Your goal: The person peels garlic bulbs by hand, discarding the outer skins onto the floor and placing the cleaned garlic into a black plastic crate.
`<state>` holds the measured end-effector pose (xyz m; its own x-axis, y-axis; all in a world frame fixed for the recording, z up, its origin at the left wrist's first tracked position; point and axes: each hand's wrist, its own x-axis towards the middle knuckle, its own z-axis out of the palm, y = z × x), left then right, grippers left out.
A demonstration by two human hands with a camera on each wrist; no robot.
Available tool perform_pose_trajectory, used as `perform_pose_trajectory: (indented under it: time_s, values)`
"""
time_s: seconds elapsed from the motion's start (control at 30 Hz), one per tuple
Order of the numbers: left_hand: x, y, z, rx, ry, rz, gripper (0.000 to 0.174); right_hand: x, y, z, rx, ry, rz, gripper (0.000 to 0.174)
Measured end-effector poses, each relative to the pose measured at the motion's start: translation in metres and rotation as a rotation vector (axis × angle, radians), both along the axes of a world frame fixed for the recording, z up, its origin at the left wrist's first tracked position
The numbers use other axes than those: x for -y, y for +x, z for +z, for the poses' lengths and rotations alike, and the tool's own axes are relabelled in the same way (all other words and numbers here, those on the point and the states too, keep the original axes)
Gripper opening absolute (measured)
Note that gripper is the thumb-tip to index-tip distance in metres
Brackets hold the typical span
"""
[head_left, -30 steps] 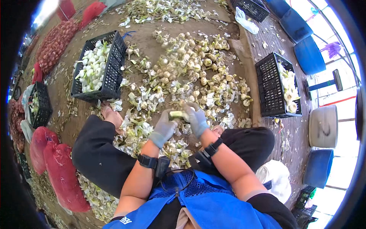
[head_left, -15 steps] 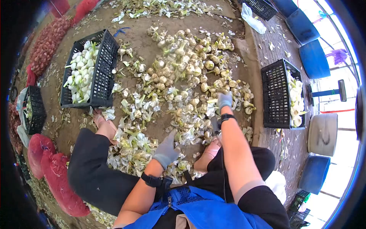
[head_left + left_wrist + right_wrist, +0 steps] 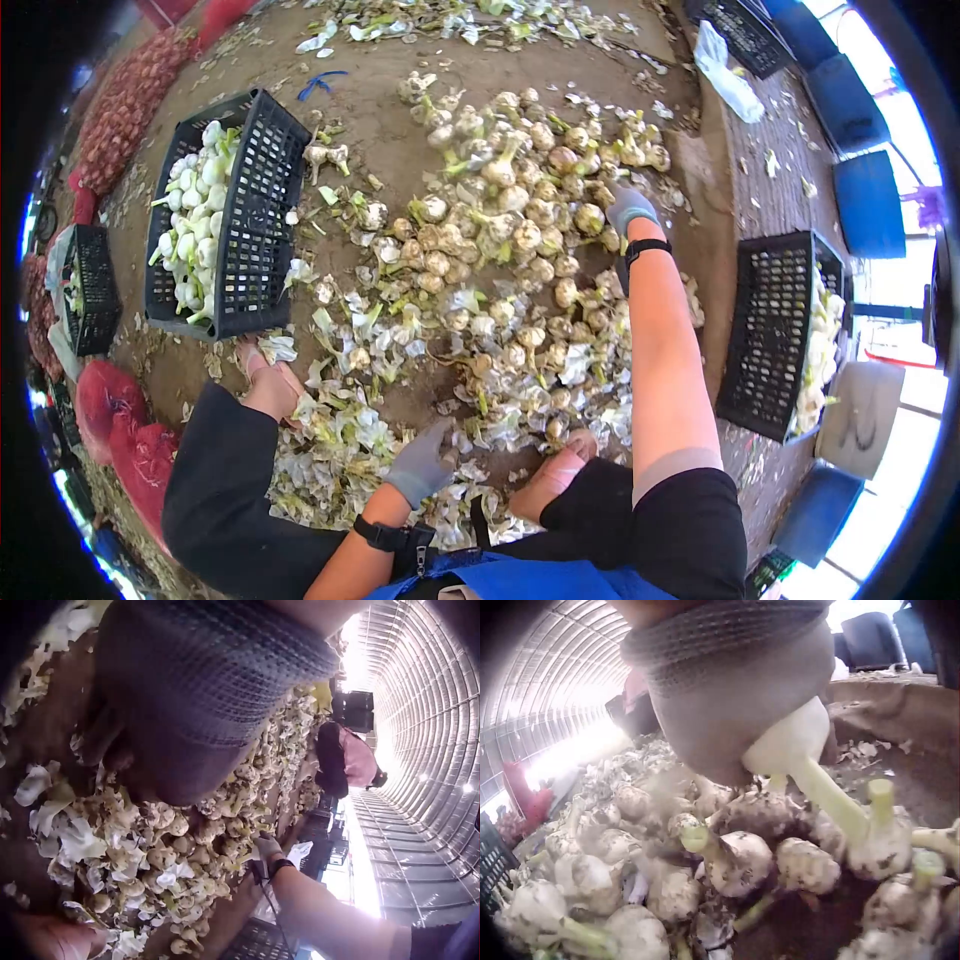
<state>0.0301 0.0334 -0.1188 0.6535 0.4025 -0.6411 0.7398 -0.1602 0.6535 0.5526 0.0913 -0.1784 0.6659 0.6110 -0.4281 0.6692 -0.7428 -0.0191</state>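
My gloved right hand (image 3: 630, 208) reaches out over the right side of a heap of soil-covered garlic bulbs (image 3: 515, 200). In the right wrist view its fingers hold a clean white garlic bulb (image 3: 799, 739), with the pale cut stem slanting down toward the dirty bulbs. My left hand (image 3: 422, 465), also gloved, hangs near my lap above the peeled skins (image 3: 350, 440), its fingers loosely bent and nothing seen in them. The left wrist view shows mostly the back of its glove (image 3: 187, 697), with skins and bulbs beyond.
A black crate (image 3: 262, 230) of white garlic stands at the left, another black crate (image 3: 765, 330) at the right. Red mesh sacks (image 3: 130, 400) lie along the left side. My bare foot (image 3: 555, 475) rests by the skins. Another person (image 3: 349, 761) is in the background.
My hands have come apart from a garlic held between them. The right hand has moved forward and right over the heap; the left has dropped back toward my lap. The head view has shifted.
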Motion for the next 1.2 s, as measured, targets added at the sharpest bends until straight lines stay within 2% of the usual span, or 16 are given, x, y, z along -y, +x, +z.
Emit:
perform_pose_trajectory:
  time_s: [0.1, 0.23, 0.33, 0.47, 0.53, 0.6, 0.63, 0.67, 0.7, 0.77, 0.87, 0.9, 0.97, 1.07, 1.1, 1.2]
  values:
    - [-0.002, -0.004, -0.006, 0.025, -0.008, 0.013, 0.05, -0.028, 0.007, -0.023, -0.1, -0.257, -0.106, 0.058]
    - [-0.005, -0.001, -0.007, 0.027, -0.062, 0.029, 0.048, -0.025, 0.028, -0.045, -0.16, -0.323, -0.242, 0.065]
    - [-0.005, 0.003, -0.007, 0.034, -0.142, 0.018, 0.052, -0.005, 0.035, -0.048, -0.13, -0.558, -0.042, 0.066]
    - [-0.004, 0.009, 0.011, 0.062, -0.047, -0.039, 0.053, 0.028, -0.012, -0.024, -0.056, -0.115, -0.175, 0.07]
    - [-0.002, 0.013, 0.022, 0.013, -0.037, -0.046, 0.048, 0.061, -0.007, -0.045, -0.31, 0.347, -0.537, 0.082]
    - [0.008, 0.004, 0.015, 0.125, 0.006, -0.04, 0.052, 0.067, -0.085, 0.026, -0.958, 0.95, -0.887, 0.058]
    - [0.01, 0.005, 0.021, 0.222, -0.013, 0.073, 0.054, 0.086, -0.102, 0.032, -1.046, 0.91, -0.507, 0.045]
    - [0.014, 0.006, 0.026, 0.315, -0.035, 0.187, 0.057, 0.087, -0.133, 0.039, -1.515, 0.967, -0.827, 0.044]
    - [0.018, 0.007, 0.024, 0.316, -0.03, 0.189, 0.057, 0.101, -0.163, 0.05, -1.478, 0.863, -0.712, 0.05]
    - [0.025, 0.011, 0.019, 0.691, 0.069, 0.484, 0.068, 0.112, -0.231, 0.069, -1.85, 0.83, -0.647, 0.068]
    - [0.007, 0.01, 0.068, 0.806, -0.031, 0.524, 0.063, 0.124, -0.308, 0.105, -2.181, 0.822, -0.436, 0.073]
    - [0.004, 0.006, 0.074, 0.813, -0.02, 0.518, 0.063, 0.126, -0.333, 0.124, -2.092, 0.903, -0.467, 0.072]
    - [0.0, -0.005, 0.083, 0.901, -0.409, 0.631, 0.049, 0.138, -0.357, 0.149, -2.065, 0.933, -0.432, 0.069]
    - [-0.01, -0.032, 0.118, 0.741, -0.389, 0.578, 0.034, 0.152, -0.376, 0.19, -1.796, 0.788, -0.337, 0.062]
    - [-0.011, -0.038, 0.125, 0.747, -0.252, 0.517, 0.029, 0.16, -0.381, 0.193, -1.733, 0.785, -0.216, 0.057]
    - [-0.008, -0.049, 0.134, 0.886, -0.155, 0.36, 0.028, 0.18, -0.395, 0.191, -1.631, 0.882, -0.26, 0.058]
